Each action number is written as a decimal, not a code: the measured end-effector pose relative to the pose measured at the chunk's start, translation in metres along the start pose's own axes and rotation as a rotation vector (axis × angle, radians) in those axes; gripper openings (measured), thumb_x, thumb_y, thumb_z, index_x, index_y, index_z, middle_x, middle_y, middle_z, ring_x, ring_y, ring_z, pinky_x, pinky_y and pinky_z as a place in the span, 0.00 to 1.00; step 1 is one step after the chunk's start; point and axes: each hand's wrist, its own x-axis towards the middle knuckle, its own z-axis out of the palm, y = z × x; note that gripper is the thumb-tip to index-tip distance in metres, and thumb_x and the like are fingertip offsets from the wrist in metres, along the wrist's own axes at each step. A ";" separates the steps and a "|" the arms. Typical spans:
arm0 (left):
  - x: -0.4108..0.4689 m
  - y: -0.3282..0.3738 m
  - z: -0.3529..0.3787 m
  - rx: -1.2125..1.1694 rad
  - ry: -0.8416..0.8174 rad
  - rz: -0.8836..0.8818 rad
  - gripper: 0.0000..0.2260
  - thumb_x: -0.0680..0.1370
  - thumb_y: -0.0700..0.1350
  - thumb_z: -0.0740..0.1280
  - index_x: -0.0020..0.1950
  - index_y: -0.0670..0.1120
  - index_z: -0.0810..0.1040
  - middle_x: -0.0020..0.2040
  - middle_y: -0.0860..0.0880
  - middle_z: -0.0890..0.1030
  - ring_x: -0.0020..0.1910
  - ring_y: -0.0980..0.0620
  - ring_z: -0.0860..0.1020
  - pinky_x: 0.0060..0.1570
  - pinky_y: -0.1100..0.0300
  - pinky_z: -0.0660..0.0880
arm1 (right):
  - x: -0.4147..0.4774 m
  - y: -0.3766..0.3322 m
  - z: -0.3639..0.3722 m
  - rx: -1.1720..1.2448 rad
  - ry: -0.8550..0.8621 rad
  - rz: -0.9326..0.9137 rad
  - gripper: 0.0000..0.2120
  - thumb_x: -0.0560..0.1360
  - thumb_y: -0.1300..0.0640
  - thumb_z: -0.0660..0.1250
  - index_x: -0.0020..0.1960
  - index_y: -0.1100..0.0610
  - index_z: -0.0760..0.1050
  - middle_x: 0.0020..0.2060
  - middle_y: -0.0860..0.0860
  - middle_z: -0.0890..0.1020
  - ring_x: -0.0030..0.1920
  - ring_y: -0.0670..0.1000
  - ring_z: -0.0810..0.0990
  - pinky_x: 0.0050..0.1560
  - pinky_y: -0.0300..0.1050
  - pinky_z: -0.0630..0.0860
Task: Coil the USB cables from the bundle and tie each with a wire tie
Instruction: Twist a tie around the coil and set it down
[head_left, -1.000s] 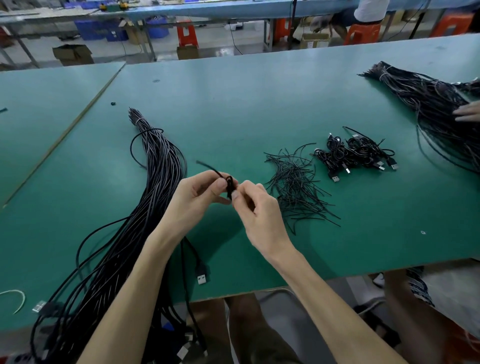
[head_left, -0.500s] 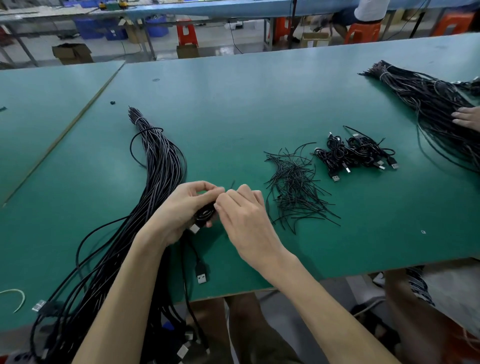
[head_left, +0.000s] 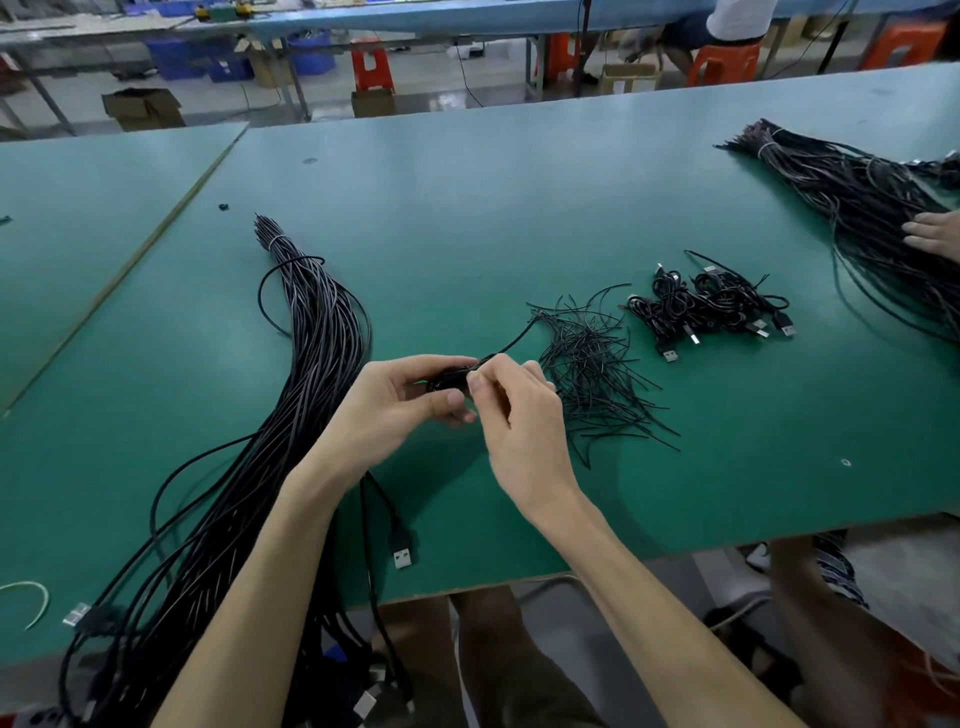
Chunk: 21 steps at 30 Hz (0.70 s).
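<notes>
A long bundle of black USB cables (head_left: 311, 332) lies on the green table (head_left: 493, 208) to my left and runs off the near edge. My left hand (head_left: 395, 405) grips a small coiled black cable (head_left: 449, 378) above the table. My right hand (head_left: 511, 415) pinches a thin black wire tie (head_left: 511, 344) at the coil; the tie's free end sticks out up and to the right. A loose pile of wire ties (head_left: 592, 364) lies just right of my hands. Beyond it sits a heap of coiled, tied cables (head_left: 711, 306).
A second cable bundle (head_left: 862, 208) lies at the far right with another person's hand (head_left: 935, 236) on it. A loose USB plug (head_left: 402, 556) lies near the table's front edge. Stools, boxes and benches stand beyond the table.
My hands first dropped toward the table and closed over the coil, then rose slightly. The wire tie's free end, up and left a second ago, now points up and right.
</notes>
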 end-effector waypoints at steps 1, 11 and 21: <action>0.001 -0.001 0.001 0.007 0.007 0.008 0.16 0.78 0.31 0.68 0.66 0.34 0.78 0.49 0.40 0.85 0.41 0.46 0.85 0.47 0.56 0.82 | 0.000 0.000 0.000 0.010 -0.005 0.008 0.12 0.84 0.58 0.65 0.41 0.56 0.73 0.33 0.38 0.73 0.42 0.44 0.68 0.51 0.48 0.68; 0.003 -0.012 0.010 0.086 0.139 0.109 0.10 0.83 0.30 0.61 0.60 0.38 0.79 0.39 0.44 0.83 0.34 0.43 0.81 0.40 0.52 0.80 | 0.003 0.003 -0.004 0.229 -0.013 0.219 0.08 0.79 0.53 0.73 0.42 0.54 0.81 0.34 0.47 0.83 0.44 0.50 0.80 0.45 0.34 0.67; 0.002 -0.007 0.018 -0.002 0.172 0.124 0.08 0.84 0.33 0.61 0.58 0.37 0.79 0.38 0.49 0.82 0.38 0.49 0.79 0.38 0.57 0.77 | 0.004 0.006 -0.003 0.273 0.029 0.311 0.08 0.77 0.50 0.75 0.42 0.53 0.82 0.36 0.45 0.85 0.46 0.47 0.82 0.48 0.37 0.73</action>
